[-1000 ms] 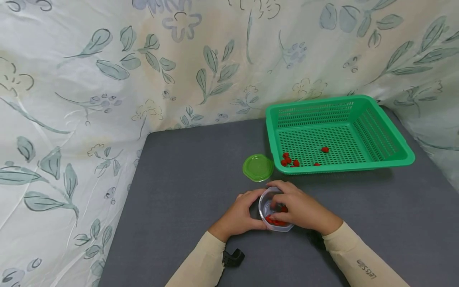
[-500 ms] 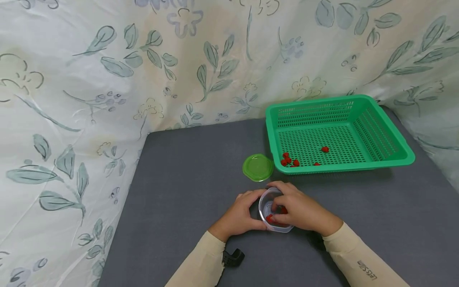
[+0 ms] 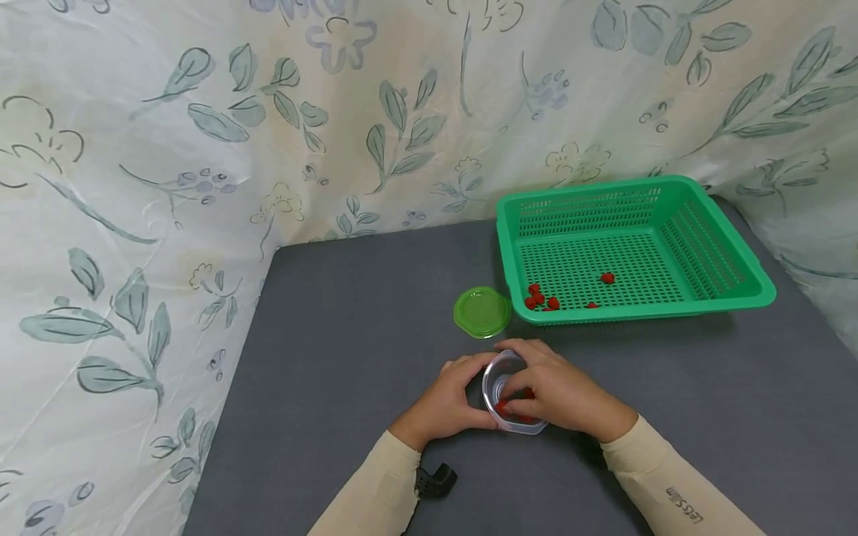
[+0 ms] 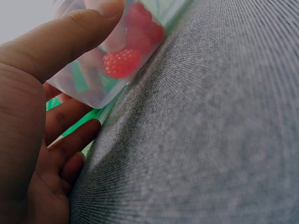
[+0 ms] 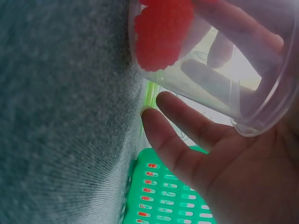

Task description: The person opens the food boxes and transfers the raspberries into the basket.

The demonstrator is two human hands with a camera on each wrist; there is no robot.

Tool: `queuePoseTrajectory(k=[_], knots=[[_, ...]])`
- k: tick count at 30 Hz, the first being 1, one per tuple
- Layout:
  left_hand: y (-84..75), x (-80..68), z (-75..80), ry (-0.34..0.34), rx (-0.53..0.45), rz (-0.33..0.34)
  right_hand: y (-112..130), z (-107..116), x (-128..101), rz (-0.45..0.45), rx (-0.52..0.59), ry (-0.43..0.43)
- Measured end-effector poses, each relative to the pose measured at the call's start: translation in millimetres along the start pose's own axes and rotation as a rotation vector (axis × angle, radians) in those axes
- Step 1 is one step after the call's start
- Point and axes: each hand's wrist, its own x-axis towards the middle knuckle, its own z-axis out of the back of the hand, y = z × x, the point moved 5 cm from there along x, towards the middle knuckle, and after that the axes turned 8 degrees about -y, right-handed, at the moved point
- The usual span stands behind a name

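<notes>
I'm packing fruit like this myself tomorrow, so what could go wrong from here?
The right hand has fingers inside the clear cup, among the raspberries, so pressing too hard might bruise them.

The left hand curls round the cup's side; if that hold loosened while the other hand worked inside, the cup could slide or tip.

The green lid lies just beyond both hands, by the basket, so a careless reach might knock it.
</notes>
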Motion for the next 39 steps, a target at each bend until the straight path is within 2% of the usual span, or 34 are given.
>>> queuePoseTrajectory(k=[16, 26, 39], knots=[[-0.4, 0.8, 0.7, 0.003, -0.01, 0.012, 7.0, 0.8, 1.6, -0.007, -0.087, 0.025], [-1.5, 1.1, 0.9, -0.005, 0.002, 0.008, 6.3, 1.0, 0.6, -0.029, -0.071, 0.046], [-0.5, 0.8, -0.7, 0.009, 0.006, 0.013, 6.0, -0.1, -0.7, 0.022, -0.087, 0.023]])
